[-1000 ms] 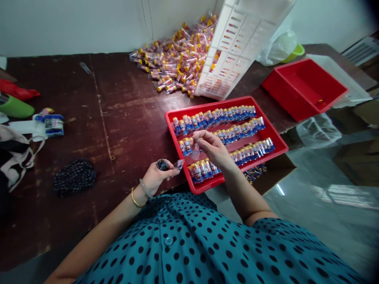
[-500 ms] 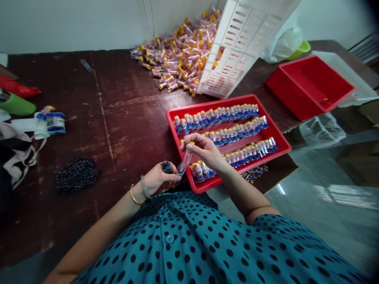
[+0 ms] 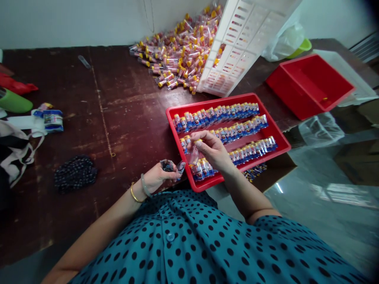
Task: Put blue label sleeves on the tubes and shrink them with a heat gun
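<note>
My left hand is closed on a small bundle of printed plastic sleeves at the near edge of the dark wooden table. My right hand pinches a clear yellow-capped tube by its cap, just right of the sleeves. Both hands hover over the near-left corner of a red tray holding three rows of labelled tubes.
A heap of unlabelled yellow-capped tubes lies at the back beside a tilted white crate. An empty red bin sits right. A dark beaded item, sleeve packs and a green object lie left.
My right hand moved the clear tube from touching the sleeve bundle back up and right over the tray. The left hand's sleeves have spread apart slightly.
</note>
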Available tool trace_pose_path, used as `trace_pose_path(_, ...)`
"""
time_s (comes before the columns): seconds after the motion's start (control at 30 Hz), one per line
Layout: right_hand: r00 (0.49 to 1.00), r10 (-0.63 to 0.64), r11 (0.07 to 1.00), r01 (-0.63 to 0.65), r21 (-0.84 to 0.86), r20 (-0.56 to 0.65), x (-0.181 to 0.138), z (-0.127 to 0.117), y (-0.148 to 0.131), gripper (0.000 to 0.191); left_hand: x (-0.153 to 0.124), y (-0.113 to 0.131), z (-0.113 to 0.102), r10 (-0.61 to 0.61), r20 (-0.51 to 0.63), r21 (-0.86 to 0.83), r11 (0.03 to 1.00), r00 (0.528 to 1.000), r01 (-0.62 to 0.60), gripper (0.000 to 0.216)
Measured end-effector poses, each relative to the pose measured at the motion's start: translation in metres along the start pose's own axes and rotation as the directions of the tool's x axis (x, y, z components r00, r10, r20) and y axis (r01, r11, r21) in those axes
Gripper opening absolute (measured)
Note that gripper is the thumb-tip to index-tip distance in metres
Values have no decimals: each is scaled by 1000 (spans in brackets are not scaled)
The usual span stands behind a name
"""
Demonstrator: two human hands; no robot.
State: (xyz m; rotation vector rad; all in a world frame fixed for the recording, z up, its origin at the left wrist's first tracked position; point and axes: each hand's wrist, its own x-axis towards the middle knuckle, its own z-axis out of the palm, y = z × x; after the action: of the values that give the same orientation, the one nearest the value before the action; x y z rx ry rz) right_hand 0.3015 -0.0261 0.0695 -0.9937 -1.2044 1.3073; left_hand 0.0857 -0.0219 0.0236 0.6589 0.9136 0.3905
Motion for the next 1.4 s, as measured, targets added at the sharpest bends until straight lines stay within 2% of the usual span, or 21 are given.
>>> trace_pose_path(0.07,993,75,988,-62,-143,88,-2,0,-1,20,0,1,-2,15,-12,-9,1000,1000,-16,38)
trace_pose_path(0.13,972,132,948,-67,-311,195,-5,3,0,21,-1,2,-4,40,-12,-8,999,999,-40,38)
trace_pose_path(0.23,951,155,915,-36,-402,267,-8,5,7,18,-3,3,-5,108,-4,76,991,994,-108,32)
trace_pose_path(0.27,959,159,919,-57,-391,234,-7,3,10,20,-4,3,-5,136,6,119,984,991,-136,30)
trace_pose_path(0.33,983,168,935,-136,-329,71,-4,-5,15,24,-7,5,-5,177,20,174,968,984,-178,29)
trace_pose_path(0.43,970,180,968,-205,-145,-166,3,-18,19,23,-10,7,-6,179,-14,159,972,984,-174,27)
trace_pose_path(0.5,959,245,969,-247,3,-146,7,-19,20,21,-10,8,-7,168,-35,130,978,985,-162,28)
trace_pose_path(0.6,951,309,934,-304,189,8,10,-8,17,18,-7,7,-6,169,-45,95,982,985,-164,28)
trace_pose_path(0.67,968,251,925,-245,291,17,13,4,15,17,-6,6,-6,173,-56,74,983,983,-169,29)
trace_pose_path(0.73,983,169,926,-135,353,-67,17,15,13,21,-5,5,-5,173,-61,59,984,983,-169,29)
trace_pose_path(0.83,976,98,943,-27,332,-197,23,29,15,28,-5,4,-5,152,-44,45,988,987,-150,29)
trace_pose_path(0.9,971,63,959,6,283,-232,25,36,20,30,-6,4,-5,133,-31,23,991,991,-132,30)
trace_pose_path(1.17,968,-37,980,84,182,-249,15,51,34,25,-2,-4,-4,83,-30,-146,985,996,-86,37)
trace_pose_path(1.3,976,-1,986,38,164,-219,6,58,38,28,-2,-8,3,196,-50,-101,974,979,-201,33)
trace_pose_path(1.4,979,15,990,15,143,-202,-3,58,42,32,-6,-12,6,162,-11,-98,982,987,-162,34)
